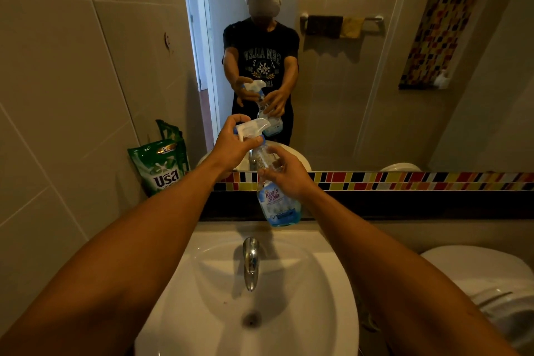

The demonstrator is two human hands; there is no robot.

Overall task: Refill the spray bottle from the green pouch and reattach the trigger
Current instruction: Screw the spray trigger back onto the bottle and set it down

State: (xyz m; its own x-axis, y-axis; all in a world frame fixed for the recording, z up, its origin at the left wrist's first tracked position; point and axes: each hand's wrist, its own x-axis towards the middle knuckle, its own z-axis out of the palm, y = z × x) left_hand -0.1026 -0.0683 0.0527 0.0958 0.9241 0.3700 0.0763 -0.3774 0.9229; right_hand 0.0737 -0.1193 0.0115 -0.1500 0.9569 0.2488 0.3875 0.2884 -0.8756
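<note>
A clear spray bottle [278, 205] with a blue label stands on the ledge behind the sink, with a little blue liquid at its bottom. My right hand [284, 172] grips its upper body. My left hand [235, 143] is closed around the white trigger head [252, 126], which sits at the bottle's neck. I cannot tell whether the head is screwed on. The green pouch [161, 166] leans upright against the tiled wall to the left, its top torn open.
A white sink [332, 283] with a chrome faucet [250, 263] lies directly below my arms. A mirror [361, 81] above the ledge reflects a person holding the bottle. A white toilet [497, 286] stands at the lower right. A mosaic tile strip [404, 180] runs along the ledge.
</note>
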